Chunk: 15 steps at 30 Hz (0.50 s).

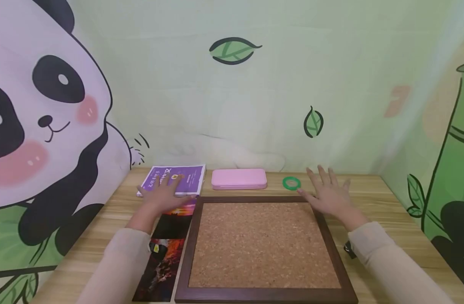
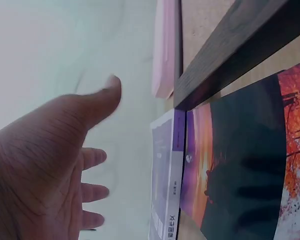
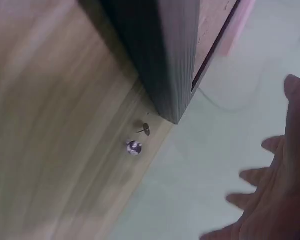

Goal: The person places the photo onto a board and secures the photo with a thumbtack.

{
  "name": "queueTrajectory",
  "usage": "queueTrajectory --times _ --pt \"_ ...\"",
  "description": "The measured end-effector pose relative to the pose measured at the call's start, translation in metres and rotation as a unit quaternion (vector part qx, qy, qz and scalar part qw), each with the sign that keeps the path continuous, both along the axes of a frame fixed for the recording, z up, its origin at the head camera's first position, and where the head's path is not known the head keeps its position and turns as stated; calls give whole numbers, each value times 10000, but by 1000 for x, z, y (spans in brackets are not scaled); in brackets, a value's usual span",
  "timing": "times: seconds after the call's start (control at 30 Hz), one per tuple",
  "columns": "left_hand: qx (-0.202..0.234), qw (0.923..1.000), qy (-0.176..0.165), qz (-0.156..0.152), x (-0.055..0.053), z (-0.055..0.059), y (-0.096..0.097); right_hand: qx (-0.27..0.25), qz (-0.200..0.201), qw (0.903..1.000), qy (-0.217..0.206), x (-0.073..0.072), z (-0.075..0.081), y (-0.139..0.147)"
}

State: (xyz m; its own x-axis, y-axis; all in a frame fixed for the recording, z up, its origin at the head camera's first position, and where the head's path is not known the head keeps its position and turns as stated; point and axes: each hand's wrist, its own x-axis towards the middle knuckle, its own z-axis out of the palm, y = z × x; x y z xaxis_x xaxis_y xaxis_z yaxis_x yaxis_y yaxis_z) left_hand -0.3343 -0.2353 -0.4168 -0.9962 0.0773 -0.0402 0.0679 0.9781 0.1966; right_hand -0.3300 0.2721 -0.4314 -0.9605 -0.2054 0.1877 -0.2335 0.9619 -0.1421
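My left hand (image 1: 164, 194) spreads its fingers, palm down, over a purple book (image 1: 192, 179) and a strip of photos (image 1: 167, 255); in the left wrist view it holds nothing. My right hand (image 1: 331, 195), fingers likewise spread, hovers at the far right corner of a cork board (image 1: 262, 245) in a dark wooden frame. Its thumb lies close to a green tape roll (image 1: 291, 183) in the head view. Two thumbtacks, one (image 3: 134, 147) with a shiny head and the other (image 3: 146, 129) lying on its side, sit by the frame's corner; the right hand hides them from the head view.
A pink case (image 1: 239, 179) stands at the back of the wooden table (image 1: 403, 253), between the book and the tape roll. Behind the table's back edge hangs a pale green cloth (image 1: 159, 84) printed with a panda and leaves.
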Motion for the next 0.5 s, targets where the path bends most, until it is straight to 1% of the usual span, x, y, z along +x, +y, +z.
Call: queueTrajectory --times 0.07,0.13,0.2,0.3,0.43,0.5 --pt "237 9996 -80 108 1 -1 -5 -306 118 9995 -7 1 -3 6" --pt "575 9980 -181 193 3 -2 -10 -778 297 9965 -60 1 -7 15" --pt "856 9957 -226 273 3 -6 -14 -1289 398 9907 -153 3 -12 26" --pt "1140 9924 -181 421 4 -14 -20 -1929 452 9796 -343 7 -20 42" --pt "1357 9877 -149 756 7 -23 -26 -2328 389 9704 -522 13 -29 56" --pt "1436 9859 -154 840 9 -27 -30 -2444 391 9672 -571 16 -33 60"
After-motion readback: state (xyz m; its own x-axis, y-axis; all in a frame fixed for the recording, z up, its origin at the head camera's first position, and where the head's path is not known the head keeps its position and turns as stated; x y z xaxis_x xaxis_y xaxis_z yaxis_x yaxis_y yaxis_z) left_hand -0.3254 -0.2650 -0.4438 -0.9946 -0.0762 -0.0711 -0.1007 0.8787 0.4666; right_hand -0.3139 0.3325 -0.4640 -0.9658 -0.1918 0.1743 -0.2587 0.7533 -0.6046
